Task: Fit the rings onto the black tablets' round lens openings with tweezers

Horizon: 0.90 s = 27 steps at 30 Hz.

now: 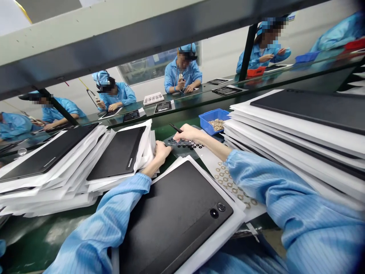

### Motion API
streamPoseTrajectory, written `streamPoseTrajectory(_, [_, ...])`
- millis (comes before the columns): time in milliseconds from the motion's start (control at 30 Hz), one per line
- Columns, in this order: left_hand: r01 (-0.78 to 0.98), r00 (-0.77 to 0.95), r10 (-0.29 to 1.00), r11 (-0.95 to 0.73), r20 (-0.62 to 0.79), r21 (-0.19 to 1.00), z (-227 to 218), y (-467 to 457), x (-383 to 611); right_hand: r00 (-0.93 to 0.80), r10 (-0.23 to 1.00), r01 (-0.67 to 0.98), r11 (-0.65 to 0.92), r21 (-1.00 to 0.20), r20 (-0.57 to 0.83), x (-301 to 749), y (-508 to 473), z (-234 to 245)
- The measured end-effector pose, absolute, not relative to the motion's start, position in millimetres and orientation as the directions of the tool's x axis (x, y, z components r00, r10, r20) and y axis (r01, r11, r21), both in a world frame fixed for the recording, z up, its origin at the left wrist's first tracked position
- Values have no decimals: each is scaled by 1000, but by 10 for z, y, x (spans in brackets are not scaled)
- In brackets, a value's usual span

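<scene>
My right hand point(186, 133) is closed around a thin black tool point(175, 128), whose exact kind I cannot make out. It is above a clear sheet point(182, 150) dotted with small black rings point(196, 145). At that sheet's left edge, beside a stack of tablets, is my left hand point(162, 151); its fingers are curled, and what they grip, if anything, is hidden. In front of me a black tablet point(176, 217) lies back up on white sheeting, with two round camera parts point(217, 210) at its near right corner.
Tablets interleaved with white sheets are stacked at the left point(51, 156), centre left point(115, 154) and right point(313, 110). A blue bin point(213, 121) holds small tan pieces. A white sheet of tan rings point(228, 179) lies under my right forearm. Several co-workers point(184, 72) sit across the line.
</scene>
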<state>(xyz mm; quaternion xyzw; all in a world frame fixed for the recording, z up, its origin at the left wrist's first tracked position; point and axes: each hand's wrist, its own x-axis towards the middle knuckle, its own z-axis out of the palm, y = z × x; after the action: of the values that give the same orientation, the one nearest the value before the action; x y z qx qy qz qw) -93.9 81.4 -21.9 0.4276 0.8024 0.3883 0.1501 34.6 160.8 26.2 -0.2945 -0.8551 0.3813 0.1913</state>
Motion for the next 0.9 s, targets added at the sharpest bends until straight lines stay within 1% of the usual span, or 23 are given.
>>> streamPoseTrajectory(67, [632, -526, 841, 285, 129, 721, -107, 723, -918, -758, 647, 336, 499, -799, 85, 458, 1443, 414])
streamPoseTrajectory(133, [695, -414, 898, 207, 148, 688, 0, 582, -869, -764, 642, 325, 470, -821, 65, 659, 1232, 520])
streamPoseTrajectory(200, [734, -257, 957, 103, 135, 671, 78, 390, -775, -781, 621, 315, 483, -817, 65, 941, 989, 555])
streamPoseTrajectory(267, [737, -74, 993, -7, 91, 676, 116, 161, -646, -779, 626, 361, 494, -791, 35, 1256, 728, 516])
streamPoseTrajectory(300, [735, 29, 997, -70, 72, 674, 120, 44, -576, -775, 632, 384, 476, -791, 4, 1408, 598, 474])
streamPoseTrajectory(367, [747, 291, 956, -253, 39, 615, 98, -162, -445, -754, 651, 421, 382, -823, -84, 1669, 369, 365])
streamPoseTrajectory(433, [735, 451, 891, -401, 47, 547, 55, -290, -342, -722, 669, 452, 267, -851, -174, 1853, 209, 249])
streamPoseTrajectory(500, [726, 498, 864, -462, 74, 510, 8, -328, -281, -690, 681, 478, 176, -861, -244, 1956, 130, 153])
streamPoseTrajectory(667, [720, 511, 855, -484, 91, 497, -61, -249, -275, -636, 700, 494, 44, -869, -326, 1988, 96, 56])
streamPoseTrajectory(800, [723, 521, 849, -493, 86, 484, -69, -229, -285, -606, 708, 490, -27, -871, -363, 1979, 87, 52])
streamPoseTrajectory(900, [725, 520, 849, -494, 88, 480, -64, -241, -282, -590, 717, 506, -29, -862, -371, 1978, 79, 44])
